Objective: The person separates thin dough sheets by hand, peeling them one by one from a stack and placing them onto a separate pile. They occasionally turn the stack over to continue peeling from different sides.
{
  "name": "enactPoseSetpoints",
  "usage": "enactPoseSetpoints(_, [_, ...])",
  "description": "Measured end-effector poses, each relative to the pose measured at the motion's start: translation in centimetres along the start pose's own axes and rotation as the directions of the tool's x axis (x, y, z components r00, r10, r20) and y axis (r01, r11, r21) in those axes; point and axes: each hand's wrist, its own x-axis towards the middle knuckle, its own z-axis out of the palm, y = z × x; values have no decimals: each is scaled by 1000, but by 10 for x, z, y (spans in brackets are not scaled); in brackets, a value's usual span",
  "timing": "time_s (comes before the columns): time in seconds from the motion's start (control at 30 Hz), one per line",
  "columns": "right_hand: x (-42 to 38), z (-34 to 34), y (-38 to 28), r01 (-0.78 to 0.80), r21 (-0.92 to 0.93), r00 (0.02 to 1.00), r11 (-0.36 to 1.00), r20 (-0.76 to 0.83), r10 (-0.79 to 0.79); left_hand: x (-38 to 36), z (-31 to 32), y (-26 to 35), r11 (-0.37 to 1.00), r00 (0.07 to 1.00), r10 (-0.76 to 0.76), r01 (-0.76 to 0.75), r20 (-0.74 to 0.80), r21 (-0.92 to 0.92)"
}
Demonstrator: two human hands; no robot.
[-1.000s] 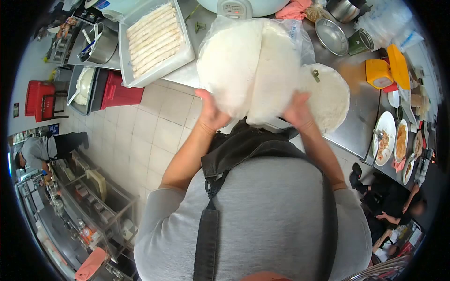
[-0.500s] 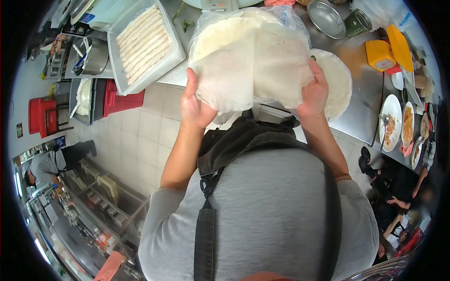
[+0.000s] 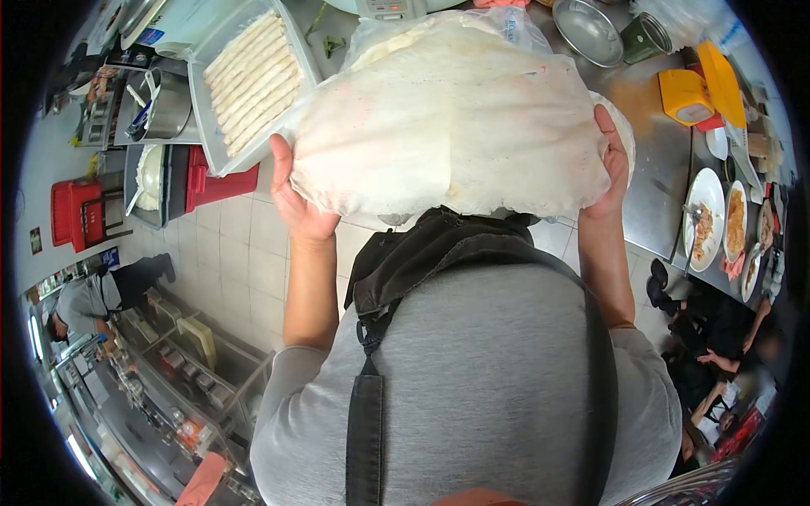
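With 12 o'clock straight ahead of the wearer, I see the left hand (image 3: 299,194) at half past 10 and the right hand (image 3: 612,164) at 1, spread farther apart than half a second ago. Each is loosely opened, thumb up along the edge, fingers running underneath, supporting one thin, off-white, limp sheet (image 3: 447,126) between them at 12. Earlier I had it as two hanging flaps; now it lies spread in one broad span. It looks slightly translucent, with faint pinkish patches, small dark specks, soft ripples and an uneven near edge.

Just past the right hand, a pale round sheet (image 3: 623,118) shows only its rim on the brushed steel worktop (image 3: 650,185); more of it was visible before. Farther out, near 11, sits a white rectangular plastic tray (image 3: 207,110) of long pale rolls (image 3: 257,80).

Beyond the sheet at 12, a clear plastic bag (image 3: 527,32) carries blue printing too small for me to read. Behind it, the grey panel (image 3: 392,8) has markings I can't make out either.
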Motion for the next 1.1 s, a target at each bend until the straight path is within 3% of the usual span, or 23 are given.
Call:
enactPoseSetpoints(0.17, [-3,5,-18,-27,-38,999,999,-20,26,-2,1,15,999,998,-15,17,65,-37])
enactPoseSetpoints(0.23, [-4,1,-30,-26,-96,995,995,-102,16,-4,-2,26,999,996,-15,19,85,-43])
enactPoseSetpoints(0.33, [-9,16,-38,-96,-75,989,993,-123,86,-11,-5,44,1000,993,-22,21,112,14])
enactPoseSetpoints(0.4, [-15,27,-42,-106,-98,990,990,-100,96,-16,-3,52,988,1000,20,-21,9,153])
enactPoseSetpoints(0.47, [-21,26,-46,-115,-120,991,986,-78,106,-21,-9,64,986,999,33,-37,27,162])
enactPoseSetpoints(0.53, [-32,13,-57,94,-218,995,971,42,-86,-25,-9,75,984,998,45,-52,47,170])
enactPoseSetpoints(0.57, [-39,6,-66,96,-220,995,971,43,-88,-27,-4,80,978,997,59,-66,42,200])
enactPoseSetpoints(0.67, [-68,-11,-97,379,-557,899,739,32,-437,-31,10,90,957,998,70,-70,10,282])
enactPoseSetpoints(0.7, [-75,-11,-105,380,-559,899,736,36,-437,-31,12,91,941,997,70,-58,-23,334])
enactPoseSetpoints(0.77, [-87,-9,-122,236,-322,951,917,-120,-287,-22,11,88,956,999,46,-36,-26,291])
enactPoseSetpoints(0.83, [-101,-19,-134,241,-291,957,926,-88,-276,-2,12,68,975,972,-195,177,132,138])
enactPoseSetpoints(1.0, [-129,-29,-147,336,-359,911,871,-109,-397,40,58,12,989,993,-102,94,63,118])
enactPoseSetpoints(1.1, [-136,-26,-145,355,-356,923,865,-11,-384,58,54,9,982,970,-177,164,167,90])
